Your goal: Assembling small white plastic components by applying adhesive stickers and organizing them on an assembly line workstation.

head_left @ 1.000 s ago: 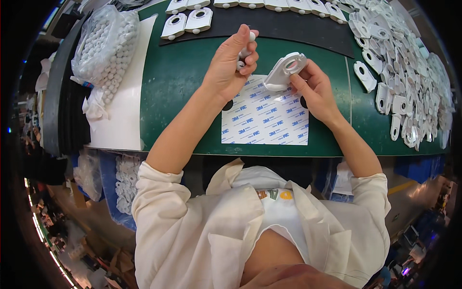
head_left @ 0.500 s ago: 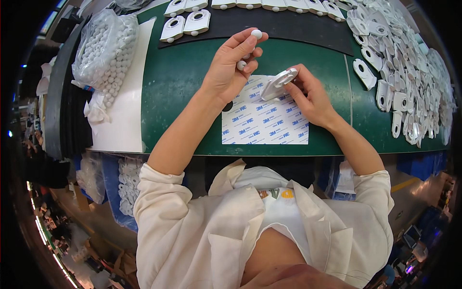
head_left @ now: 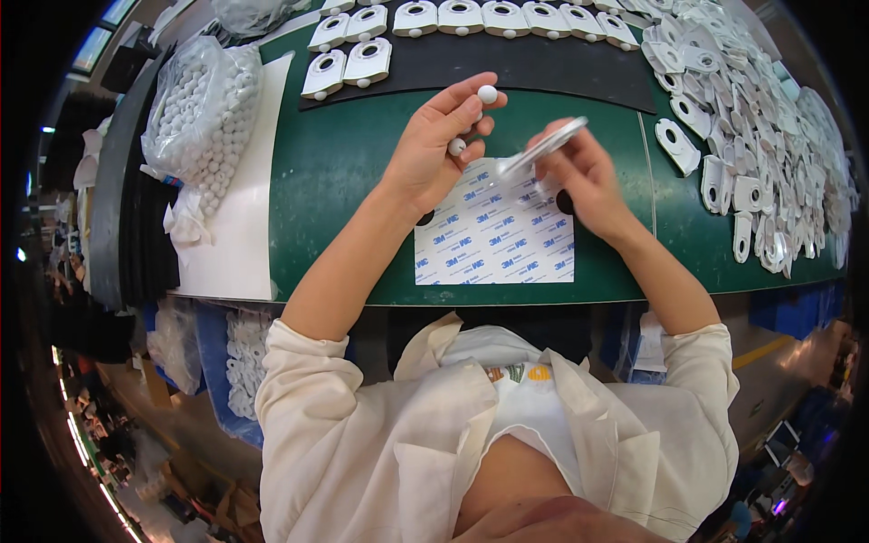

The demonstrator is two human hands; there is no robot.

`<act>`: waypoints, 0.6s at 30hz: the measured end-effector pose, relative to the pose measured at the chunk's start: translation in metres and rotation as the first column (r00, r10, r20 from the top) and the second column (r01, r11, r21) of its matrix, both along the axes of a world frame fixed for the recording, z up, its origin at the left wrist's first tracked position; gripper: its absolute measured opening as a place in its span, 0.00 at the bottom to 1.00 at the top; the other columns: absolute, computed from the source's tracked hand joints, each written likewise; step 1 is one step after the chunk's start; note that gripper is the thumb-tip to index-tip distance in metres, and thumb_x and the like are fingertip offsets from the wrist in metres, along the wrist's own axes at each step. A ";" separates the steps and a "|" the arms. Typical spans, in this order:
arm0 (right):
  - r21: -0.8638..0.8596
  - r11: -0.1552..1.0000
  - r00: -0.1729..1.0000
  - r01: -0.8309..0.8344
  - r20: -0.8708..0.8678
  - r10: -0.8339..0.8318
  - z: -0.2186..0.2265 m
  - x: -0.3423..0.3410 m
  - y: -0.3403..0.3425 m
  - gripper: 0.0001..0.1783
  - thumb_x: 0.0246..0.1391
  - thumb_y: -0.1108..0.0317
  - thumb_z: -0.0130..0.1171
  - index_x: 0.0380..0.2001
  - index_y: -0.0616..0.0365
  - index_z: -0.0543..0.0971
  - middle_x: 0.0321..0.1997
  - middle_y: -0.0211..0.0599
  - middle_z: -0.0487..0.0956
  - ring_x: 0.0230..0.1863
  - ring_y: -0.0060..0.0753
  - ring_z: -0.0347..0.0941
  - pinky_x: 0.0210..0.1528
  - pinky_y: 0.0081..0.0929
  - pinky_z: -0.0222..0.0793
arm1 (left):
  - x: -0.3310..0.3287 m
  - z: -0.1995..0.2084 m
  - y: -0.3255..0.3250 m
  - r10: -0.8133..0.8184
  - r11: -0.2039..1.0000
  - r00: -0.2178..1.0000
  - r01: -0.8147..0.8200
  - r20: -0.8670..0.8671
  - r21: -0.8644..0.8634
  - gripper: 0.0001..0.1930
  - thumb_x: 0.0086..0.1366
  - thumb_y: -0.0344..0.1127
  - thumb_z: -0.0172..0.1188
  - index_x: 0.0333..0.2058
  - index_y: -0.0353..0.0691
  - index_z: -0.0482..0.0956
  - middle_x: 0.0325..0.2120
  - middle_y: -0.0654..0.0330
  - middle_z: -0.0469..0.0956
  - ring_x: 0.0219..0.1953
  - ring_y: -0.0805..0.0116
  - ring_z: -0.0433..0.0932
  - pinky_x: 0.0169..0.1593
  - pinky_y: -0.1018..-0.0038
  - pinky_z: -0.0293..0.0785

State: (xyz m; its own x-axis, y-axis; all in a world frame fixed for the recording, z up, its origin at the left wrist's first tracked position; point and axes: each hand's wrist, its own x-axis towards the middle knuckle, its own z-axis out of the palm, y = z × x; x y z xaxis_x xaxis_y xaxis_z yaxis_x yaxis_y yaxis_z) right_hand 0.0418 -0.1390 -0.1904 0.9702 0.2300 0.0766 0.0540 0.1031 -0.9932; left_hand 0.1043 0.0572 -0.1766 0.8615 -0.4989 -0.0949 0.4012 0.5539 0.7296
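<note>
Raised over the green table, my left hand (head_left: 433,136) is closed on small white balls. One white ball (head_left: 488,94) is pinched between thumb and forefinger, and another (head_left: 457,146) sits lower among the curled fingers. To its right, my right hand (head_left: 593,185) grips a flat white plastic piece (head_left: 549,148), tilted almost edge-on and smeared by motion. The piece is apart from the balls. Beneath both hands lies a white sheet with blue print (head_left: 493,249). A black disc (head_left: 565,201) shows by its right edge, and a second black disc (head_left: 425,218) by its left, partly behind my left wrist.
Rows of white pieces with balls (head_left: 367,61) stand on a black mat (head_left: 507,68) at the back. Loose white pieces (head_left: 751,154) heap up on the right. On the left, a clear bag of white balls (head_left: 204,118) rests on a white board (head_left: 240,253).
The white piece in my right hand has turned more edge-on and shifted slightly, blurring. The black disc by the sheet's right edge has come into sight. My left hand keeps its hold on the balls.
</note>
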 end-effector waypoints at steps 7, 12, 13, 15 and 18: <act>0.524 0.846 0.971 0.098 -0.238 0.035 -0.002 0.012 -0.012 0.14 0.61 0.68 0.46 0.50 0.57 0.67 0.48 0.35 0.72 0.49 0.27 0.68 0.52 0.28 0.64 | -0.004 -0.001 -0.002 -0.093 0.978 0.994 0.100 -0.050 0.182 0.16 0.63 0.38 0.55 0.47 0.37 0.73 0.32 0.64 0.74 0.27 0.82 0.65 0.22 0.87 0.59; 0.544 0.837 0.967 0.064 -0.240 0.083 -0.001 0.012 -0.011 0.15 0.61 0.67 0.46 0.50 0.56 0.67 0.49 0.35 0.71 0.50 0.27 0.67 0.54 0.29 0.63 | -0.010 0.007 -0.008 -0.063 0.931 0.995 0.031 0.074 0.364 0.13 0.59 0.35 0.61 0.41 0.36 0.76 0.27 0.65 0.75 0.22 0.84 0.63 0.22 0.88 0.57; 0.542 0.838 0.967 0.072 -0.245 0.075 -0.001 0.011 -0.012 0.15 0.61 0.67 0.46 0.50 0.56 0.67 0.49 0.35 0.71 0.50 0.27 0.67 0.54 0.29 0.63 | -0.010 0.007 -0.008 -0.064 0.931 0.995 0.033 0.074 0.364 0.13 0.59 0.35 0.61 0.41 0.36 0.76 0.27 0.65 0.75 0.22 0.84 0.63 0.22 0.88 0.57; 0.541 0.838 0.966 0.079 -0.248 0.069 -0.001 0.012 -0.011 0.15 0.61 0.67 0.46 0.50 0.56 0.67 0.50 0.35 0.71 0.50 0.27 0.67 0.54 0.29 0.63 | -0.010 0.005 -0.007 -0.080 0.946 0.994 0.053 0.072 0.320 0.14 0.57 0.33 0.62 0.41 0.36 0.75 0.26 0.65 0.76 0.21 0.85 0.62 0.22 0.88 0.57; 0.525 0.849 0.972 0.061 -0.226 0.070 0.000 0.011 -0.011 0.15 0.61 0.67 0.46 0.50 0.55 0.67 0.50 0.35 0.71 0.51 0.27 0.67 0.54 0.29 0.64 | -0.012 0.008 -0.007 -0.081 0.950 0.994 0.055 0.073 0.308 0.13 0.57 0.33 0.62 0.40 0.36 0.75 0.27 0.64 0.77 0.21 0.86 0.63 0.22 0.88 0.57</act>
State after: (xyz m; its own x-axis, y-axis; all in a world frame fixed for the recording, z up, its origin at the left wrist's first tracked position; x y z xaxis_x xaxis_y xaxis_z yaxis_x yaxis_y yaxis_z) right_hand 0.0531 -0.1498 -0.1908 0.9741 0.2233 -0.0355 -0.1683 0.6115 -0.7731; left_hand 0.0924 0.0503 -0.1682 0.8378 -0.5151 -0.1808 0.3606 0.2734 0.8918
